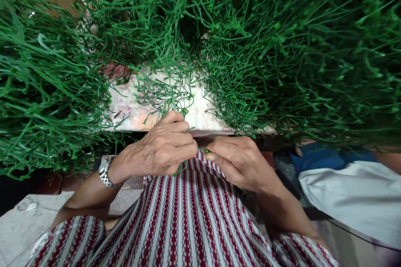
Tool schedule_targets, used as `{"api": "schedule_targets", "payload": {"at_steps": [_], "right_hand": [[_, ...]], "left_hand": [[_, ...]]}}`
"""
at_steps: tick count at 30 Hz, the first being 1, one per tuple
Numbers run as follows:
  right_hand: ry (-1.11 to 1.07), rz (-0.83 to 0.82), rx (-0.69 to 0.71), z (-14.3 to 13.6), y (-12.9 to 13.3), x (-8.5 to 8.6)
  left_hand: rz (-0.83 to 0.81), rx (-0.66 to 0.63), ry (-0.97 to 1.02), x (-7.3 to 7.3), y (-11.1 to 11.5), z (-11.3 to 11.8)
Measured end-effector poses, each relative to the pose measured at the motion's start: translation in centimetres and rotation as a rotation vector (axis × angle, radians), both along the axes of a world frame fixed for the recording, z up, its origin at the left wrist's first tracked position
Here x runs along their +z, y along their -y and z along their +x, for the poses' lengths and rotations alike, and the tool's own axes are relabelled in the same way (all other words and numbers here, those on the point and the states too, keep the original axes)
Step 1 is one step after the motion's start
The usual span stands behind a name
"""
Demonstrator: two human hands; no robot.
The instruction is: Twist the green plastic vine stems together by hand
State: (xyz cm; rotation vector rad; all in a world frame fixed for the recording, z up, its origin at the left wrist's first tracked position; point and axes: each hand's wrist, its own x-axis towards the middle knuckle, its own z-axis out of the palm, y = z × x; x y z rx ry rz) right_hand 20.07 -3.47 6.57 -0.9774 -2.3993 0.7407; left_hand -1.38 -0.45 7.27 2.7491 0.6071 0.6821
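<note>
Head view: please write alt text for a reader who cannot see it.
A person's left hand grips thin green stems; the right hand, close beside it, pinches a green piece before a striped garment. Heaped greenery covers much of a pale tabletop.

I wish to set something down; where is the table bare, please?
Two small table patches: between the left stem pile and the thin stems at the left hand; between those and the right stem pile. Dense stems crowd the back.
</note>
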Motion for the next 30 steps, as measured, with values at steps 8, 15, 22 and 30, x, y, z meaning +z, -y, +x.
{"api": "schedule_targets", "payload": {"at_steps": [8,15,22,30], "right_hand": [[-0.005,-0.047,0.052,0.1,-0.6,0.2],[0.1,0.173,-0.009,-0.4,-1.6,-0.3],[0.13,0.197,0.078,-0.8,-1.5,-0.5],[-0.122,0.015,0.298,1.2,-1.8,0.4]], "left_hand": [[-0.014,-0.008,0.0,0.0,-0.2,-0.1],[-0.05,0.138,-0.1,0.1,0.3,0.9],[-0.063,0.083,-0.128,-0.4,0.4,0.6],[-0.156,-0.066,-0.056,1.2,-0.4,-1.8]]}}
